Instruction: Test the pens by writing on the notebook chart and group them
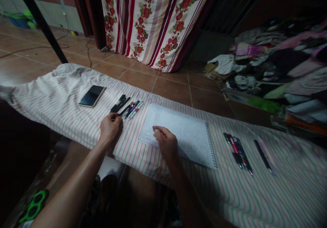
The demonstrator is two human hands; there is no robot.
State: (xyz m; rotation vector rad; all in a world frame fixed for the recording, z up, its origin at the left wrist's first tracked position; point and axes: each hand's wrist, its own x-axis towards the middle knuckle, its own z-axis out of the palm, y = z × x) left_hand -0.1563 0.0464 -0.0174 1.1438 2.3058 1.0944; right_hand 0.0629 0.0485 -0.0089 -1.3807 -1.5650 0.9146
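Note:
My left hand (pixel 109 127) is closed, its fingertips at the near ends of a group of pens. Black pens (pixel 119 103) lie on the left of that group, and white, purple and red pens (pixel 134 109) on the right. Whether a pen is pinched in those fingers, I cannot make out. Over the left part of a spiral notebook (pixel 189 129) is my right hand (pixel 167 143), its fingers curled inward. Anything inside them is hidden. The notebook lies flat, its wire binding on the right, with faint writing on the page.
A striped cloth (pixel 63 85) covers the table. On it lie a phone (pixel 92 96) at left, several pens (pixel 238 153) right of the notebook, and a dark pen (pixel 263 156) farther right. Beyond are a floral curtain (pixel 153 23) and a clothes heap (pixel 281 58).

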